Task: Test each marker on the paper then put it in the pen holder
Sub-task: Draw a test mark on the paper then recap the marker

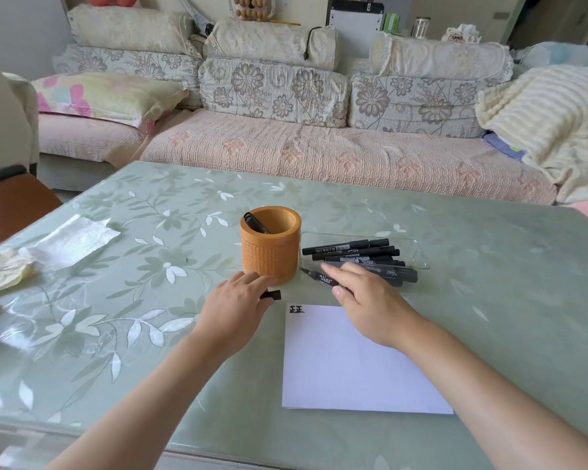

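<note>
While the green floral table (506,266) lay beneath everything, a white paper (347,364) sat near its front edge, with a black mark in its top-left corner. Behind it stood the orange pen holder (270,256) with one black marker (257,223) leaning inside, beside a clear tray (418,256) of capped markers (353,249). The right hand (367,300) pinched an uncapped marker (323,279) by the tray's near edge. The left hand (233,307) curled around a black cap (275,295) at the holder's base.

A home living room: a long flowered sofa (272,130) with cushions (272,89) stands behind a low table (150,232).
</note>
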